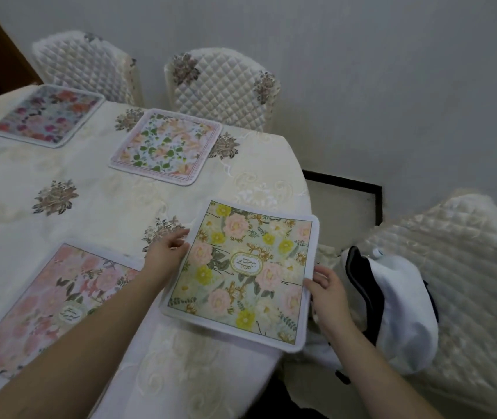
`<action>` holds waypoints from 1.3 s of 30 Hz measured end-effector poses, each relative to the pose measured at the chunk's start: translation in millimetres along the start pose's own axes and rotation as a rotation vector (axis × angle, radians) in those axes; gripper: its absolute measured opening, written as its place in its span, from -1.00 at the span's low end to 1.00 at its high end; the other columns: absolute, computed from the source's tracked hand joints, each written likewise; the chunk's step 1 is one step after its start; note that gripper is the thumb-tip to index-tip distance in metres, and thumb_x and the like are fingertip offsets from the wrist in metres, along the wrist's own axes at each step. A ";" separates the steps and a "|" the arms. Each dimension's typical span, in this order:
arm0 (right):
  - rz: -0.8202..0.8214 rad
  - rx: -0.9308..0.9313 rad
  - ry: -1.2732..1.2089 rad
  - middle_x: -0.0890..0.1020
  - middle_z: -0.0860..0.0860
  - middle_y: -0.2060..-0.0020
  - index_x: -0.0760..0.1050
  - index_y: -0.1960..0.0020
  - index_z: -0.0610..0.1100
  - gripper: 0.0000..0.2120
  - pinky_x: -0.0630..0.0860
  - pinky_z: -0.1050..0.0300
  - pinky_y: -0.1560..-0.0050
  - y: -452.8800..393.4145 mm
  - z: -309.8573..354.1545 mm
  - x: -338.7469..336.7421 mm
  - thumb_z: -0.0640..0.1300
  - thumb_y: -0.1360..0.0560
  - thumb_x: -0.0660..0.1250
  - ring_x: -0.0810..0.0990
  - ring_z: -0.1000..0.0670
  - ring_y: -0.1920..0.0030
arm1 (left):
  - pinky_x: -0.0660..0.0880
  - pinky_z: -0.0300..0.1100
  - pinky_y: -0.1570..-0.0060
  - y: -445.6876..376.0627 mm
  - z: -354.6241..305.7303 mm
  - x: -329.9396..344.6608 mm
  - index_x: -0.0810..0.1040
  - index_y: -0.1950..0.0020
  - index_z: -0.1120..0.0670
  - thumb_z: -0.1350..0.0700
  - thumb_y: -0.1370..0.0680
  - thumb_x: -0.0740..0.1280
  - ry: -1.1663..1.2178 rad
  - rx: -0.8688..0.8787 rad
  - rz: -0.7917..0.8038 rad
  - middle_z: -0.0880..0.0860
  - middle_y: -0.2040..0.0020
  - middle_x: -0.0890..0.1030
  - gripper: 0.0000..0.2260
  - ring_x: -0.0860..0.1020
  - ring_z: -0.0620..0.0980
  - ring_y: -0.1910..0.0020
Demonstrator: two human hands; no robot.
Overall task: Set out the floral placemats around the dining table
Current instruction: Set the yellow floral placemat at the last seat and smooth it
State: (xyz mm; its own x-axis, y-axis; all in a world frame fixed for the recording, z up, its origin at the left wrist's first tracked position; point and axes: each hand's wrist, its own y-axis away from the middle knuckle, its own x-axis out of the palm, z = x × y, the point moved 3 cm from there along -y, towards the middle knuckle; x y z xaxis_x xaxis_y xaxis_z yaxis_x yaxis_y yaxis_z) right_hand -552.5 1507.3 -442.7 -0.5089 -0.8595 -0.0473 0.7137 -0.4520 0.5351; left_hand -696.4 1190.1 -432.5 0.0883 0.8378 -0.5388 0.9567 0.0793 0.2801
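Observation:
A green placemat (242, 272) with yellow and pink flowers lies at the table's right edge, its right side overhanging. My left hand (167, 251) pinches its left edge, and my right hand (327, 287) pinches its right edge. Three other floral placemats lie flat on the cream tablecloth (99, 192): a pink one (44, 303) at the near left, a peach-and-green one (165, 146) in the middle back, and a red-and-purple one (47, 114) at the far left.
Two quilted cream chairs (223, 86) (87, 63) stand behind the table. A third quilted chair (458, 267) at the right holds a white and black garment (398, 309). A grey wall runs behind.

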 end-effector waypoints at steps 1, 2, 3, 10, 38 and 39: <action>0.004 0.015 0.006 0.63 -0.12 -0.04 0.44 -0.12 -0.12 -0.78 0.60 -0.06 0.07 -11.8 0.1 3.2 -0.34 -0.54 0.31 0.65 -0.13 0.00 | 0.51 -0.14 -0.01 -8.9 1.6 2.5 0.59 -0.30 0.01 0.18 -0.57 0.39 -0.005 -0.014 0.003 0.05 0.06 0.59 -0.69 0.56 0.01 0.08; 0.007 0.021 0.015 0.62 -0.12 -0.04 0.44 -0.12 -0.12 -0.78 0.60 -0.08 0.04 -19.6 0.4 6.2 -0.34 -0.53 0.32 0.64 -0.13 -0.01 | 0.53 -0.06 -0.09 -15.3 4.0 3.6 0.59 -0.30 0.00 0.18 -0.57 0.39 0.003 -0.026 0.006 0.03 0.06 0.59 -0.69 0.56 0.01 0.07; 0.007 0.019 0.033 0.62 -0.12 -0.05 0.45 -0.10 -0.11 -0.79 0.60 -0.11 0.00 -25.3 0.8 9.0 -0.34 -0.53 0.33 0.64 -0.13 -0.02 | 0.53 -0.02 -0.14 -19.3 6.6 3.5 0.59 -0.30 -0.01 0.19 -0.57 0.38 0.012 -0.036 0.003 0.01 0.07 0.58 -0.70 0.56 0.03 0.06; 0.015 -0.002 0.234 0.63 -0.07 0.07 0.51 -0.07 -0.14 -0.82 0.59 -0.08 -0.03 -63.8 7.0 21.2 -0.28 -0.49 0.38 0.62 -0.08 0.03 | 0.49 -0.09 -0.11 -44.2 18.4 7.2 0.59 -0.30 -0.03 0.19 -0.58 0.37 0.000 -0.072 -0.041 0.06 -0.01 0.60 -0.69 0.57 0.02 0.02; -0.098 -0.131 0.695 0.59 0.09 0.26 0.55 -0.03 -0.11 -0.86 0.56 0.05 0.12 -70.5 -5.2 24.3 -0.20 -0.47 0.39 0.58 -0.01 0.18 | 0.43 -0.20 -0.17 -67.7 36.1 13.4 0.61 -0.30 0.05 0.20 -0.57 0.37 -0.218 0.003 -0.066 0.06 -0.12 0.66 -0.71 0.59 0.04 -0.09; -0.099 -0.136 0.694 0.59 0.10 0.26 0.56 -0.04 -0.12 -0.86 0.55 0.07 0.13 -70.0 -4.9 24.2 -0.20 -0.48 0.40 0.59 -0.01 0.18 | 0.44 -0.18 -0.17 -68.0 37.3 14.1 0.62 -0.29 0.06 0.19 -0.57 0.37 -0.221 0.005 -0.074 0.06 -0.12 0.65 -0.71 0.60 0.05 -0.09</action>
State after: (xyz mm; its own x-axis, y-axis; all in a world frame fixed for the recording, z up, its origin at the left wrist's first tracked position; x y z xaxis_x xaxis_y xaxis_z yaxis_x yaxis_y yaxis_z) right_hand -612.5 1517.0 -485.4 -0.1828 -0.7460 -0.6404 0.7569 -0.5225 0.3926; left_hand -749.9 1176.4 -488.7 0.0756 0.6908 -0.7191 0.9641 0.1334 0.2295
